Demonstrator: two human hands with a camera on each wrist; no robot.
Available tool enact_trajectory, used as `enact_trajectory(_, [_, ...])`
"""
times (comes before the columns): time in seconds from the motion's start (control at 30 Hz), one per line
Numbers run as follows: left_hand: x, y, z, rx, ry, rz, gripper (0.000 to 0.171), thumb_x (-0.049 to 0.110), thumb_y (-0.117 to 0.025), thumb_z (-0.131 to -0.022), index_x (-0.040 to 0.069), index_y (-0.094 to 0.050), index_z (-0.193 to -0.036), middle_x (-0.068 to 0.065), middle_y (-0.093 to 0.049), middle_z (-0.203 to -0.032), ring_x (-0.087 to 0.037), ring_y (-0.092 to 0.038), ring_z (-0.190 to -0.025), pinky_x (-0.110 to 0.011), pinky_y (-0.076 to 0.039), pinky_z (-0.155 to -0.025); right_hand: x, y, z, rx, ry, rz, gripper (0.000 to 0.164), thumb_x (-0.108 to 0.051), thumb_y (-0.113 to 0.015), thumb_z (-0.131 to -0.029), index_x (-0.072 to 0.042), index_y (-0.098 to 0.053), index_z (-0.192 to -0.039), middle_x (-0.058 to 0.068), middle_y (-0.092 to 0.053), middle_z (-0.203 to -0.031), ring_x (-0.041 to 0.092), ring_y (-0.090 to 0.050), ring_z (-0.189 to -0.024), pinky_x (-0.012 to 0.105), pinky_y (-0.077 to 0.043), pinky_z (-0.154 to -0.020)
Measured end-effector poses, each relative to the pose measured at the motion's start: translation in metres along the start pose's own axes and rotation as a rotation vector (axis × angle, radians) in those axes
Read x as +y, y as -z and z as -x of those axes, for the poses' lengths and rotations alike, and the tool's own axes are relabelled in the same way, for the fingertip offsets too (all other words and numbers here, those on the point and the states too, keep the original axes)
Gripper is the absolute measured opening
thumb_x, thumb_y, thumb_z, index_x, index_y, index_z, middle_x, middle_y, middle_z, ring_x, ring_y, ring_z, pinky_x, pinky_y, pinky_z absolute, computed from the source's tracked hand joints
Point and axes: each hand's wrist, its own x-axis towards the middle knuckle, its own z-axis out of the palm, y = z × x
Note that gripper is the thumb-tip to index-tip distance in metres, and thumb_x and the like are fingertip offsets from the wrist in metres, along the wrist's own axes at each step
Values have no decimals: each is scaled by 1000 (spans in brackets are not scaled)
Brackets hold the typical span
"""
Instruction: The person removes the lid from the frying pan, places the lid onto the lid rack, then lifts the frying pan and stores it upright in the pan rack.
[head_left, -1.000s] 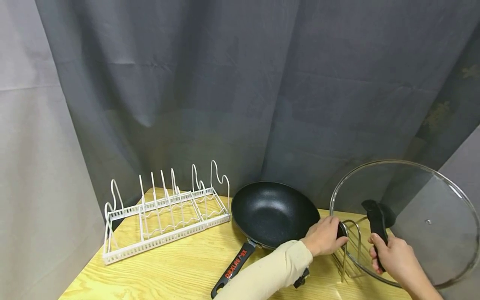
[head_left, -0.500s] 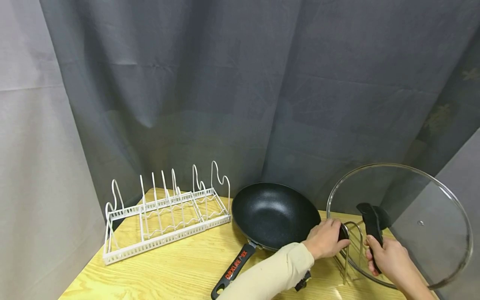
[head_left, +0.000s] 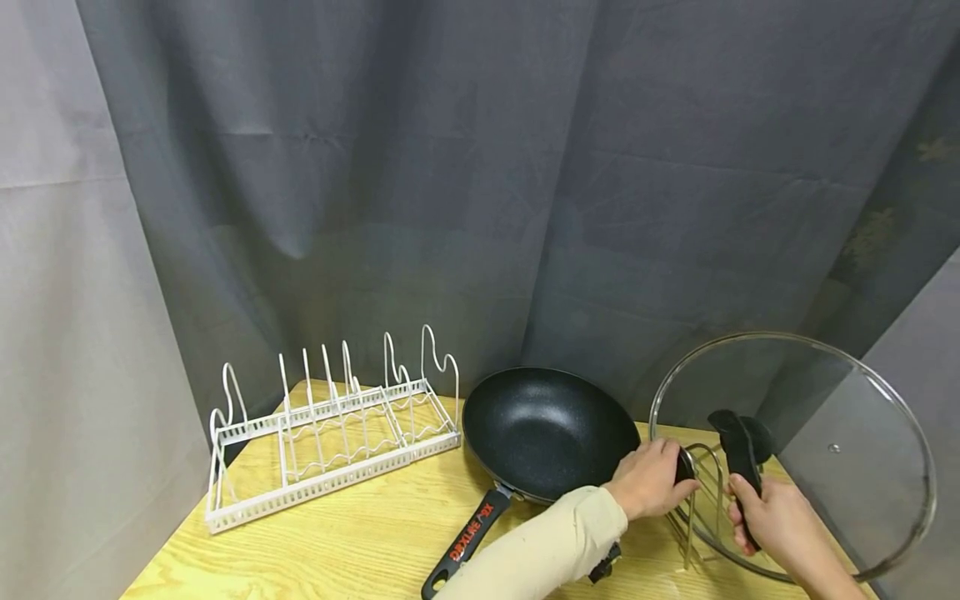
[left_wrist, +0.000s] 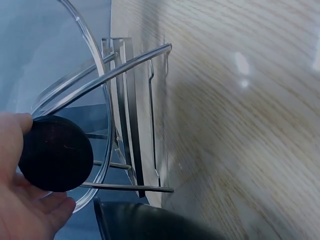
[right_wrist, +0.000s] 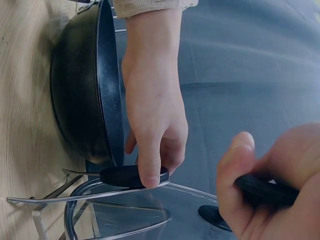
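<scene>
In the head view my left hand (head_left: 648, 479) reaches past the black frying pan (head_left: 551, 429) and pinches a round black knob (head_left: 685, 467) at a small metal wire rack (head_left: 688, 533). The left wrist view shows this knob (left_wrist: 56, 154) face on, thumb and fingers around its edge, the rack (left_wrist: 127, 100) just beyond it. My right hand (head_left: 783, 521) grips the upright black handle (head_left: 738, 446) of a large glass lid (head_left: 847, 475). The lid stands on edge, its near rim overlapping the wire rack. In the right wrist view, fingers wrap around the handle (right_wrist: 267, 192).
A white extendable pan rack (head_left: 337, 477) with upright wire dividers stands on the left of the wooden table (head_left: 360, 542). The pan's handle (head_left: 468, 537) points toward the front, beside the left sleeve (head_left: 540, 542). A dark grey curtain (head_left: 450, 208) hangs behind the table.
My right hand and the glass lid have moved left and slightly down, closer to the wire rack. The left hand has stayed nearly in place on the knob.
</scene>
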Motion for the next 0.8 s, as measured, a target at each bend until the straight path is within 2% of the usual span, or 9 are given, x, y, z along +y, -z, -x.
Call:
enact_trajectory(0.27, [-2,3,0,-26,10,10,51,56,-50,-91,20,-49,-127,11,-52,-115,-3,-53,-101,-18,-45,-79,0,-4,0,-15,0,-37,36,-22,-33,-104,3,-54,-88,5,-54,-59,21,-56,-45,31,-46,-46])
enact_trajectory(0.8, [-1,0,0,0,13,-15,56,59,-49,-90,18,-49,-128,10,-52,-118,-4,-52,-104,-19,-45,-82,3,-8,-2,-34,-3,-17,35,-23,-33,-104,1,-52,-85,5,-53,-58,21,-55,-45,32,-47,-45])
